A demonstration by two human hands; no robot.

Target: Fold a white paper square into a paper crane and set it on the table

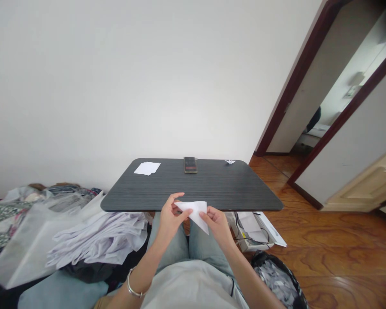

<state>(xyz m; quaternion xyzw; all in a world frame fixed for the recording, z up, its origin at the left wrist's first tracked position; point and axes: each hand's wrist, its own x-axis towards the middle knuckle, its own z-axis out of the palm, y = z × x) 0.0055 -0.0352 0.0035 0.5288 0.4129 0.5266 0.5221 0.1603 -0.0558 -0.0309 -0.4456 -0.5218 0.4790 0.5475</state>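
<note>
A white paper sheet folded into a triangle point(194, 213) is held just above my lap, near the front edge of the dark wood-grain table point(193, 191). My left hand point(172, 217) pinches its left corner between thumb and fingers. My right hand point(215, 224) grips its right side. Farther back on the table lie a small stack of white paper sheets point(147, 168), a phone in a clear case point(190, 165), and a small white origami crane point(230, 162), all out of reach of my fingers.
A silver bangle point(133, 284) circles my left wrist. Folded white fabric and plastic bags point(96, 236) heap up to the left. Papers and cables point(251, 229) lie below the table's right side, beside a patterned bag point(278, 281) on the wooden floor point(334, 244).
</note>
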